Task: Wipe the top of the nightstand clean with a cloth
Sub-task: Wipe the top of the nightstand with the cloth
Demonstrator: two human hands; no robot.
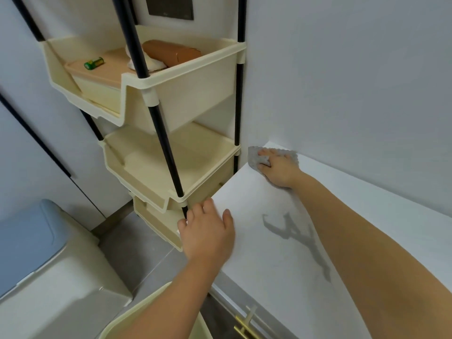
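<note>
the right hand (278, 167) lies palm down on a grey cloth (254, 156), fingers spread flat over it and pressing it onto the white top of the nightstand (281, 253), so the hand is pressing rather than gripping. the cloth sits at the far left corner of that top, right up against the wall (354, 81), with its scalloped edge showing beyond the fingertips and a folded corner sticking out on the left side of the hand. the right forearm stretches across the nightstand from the near right side. the left hand (208, 231) rests on the near left corner of the nightstand, well apart from the cloth, fingers open and loosely curled over the edge, holding nothing. a faint grey shadow falls on the top between the two arms. just beside the nightstand's left edge stands a cream tiered rack (156, 99) on black poles; its top bin holds a green battery (94, 63), a brown cylindrical case (171, 53) and a crumpled white thing i can't make out. a brass handle (244, 326) shows on the nightstand's front at the bottom edge.
</note>
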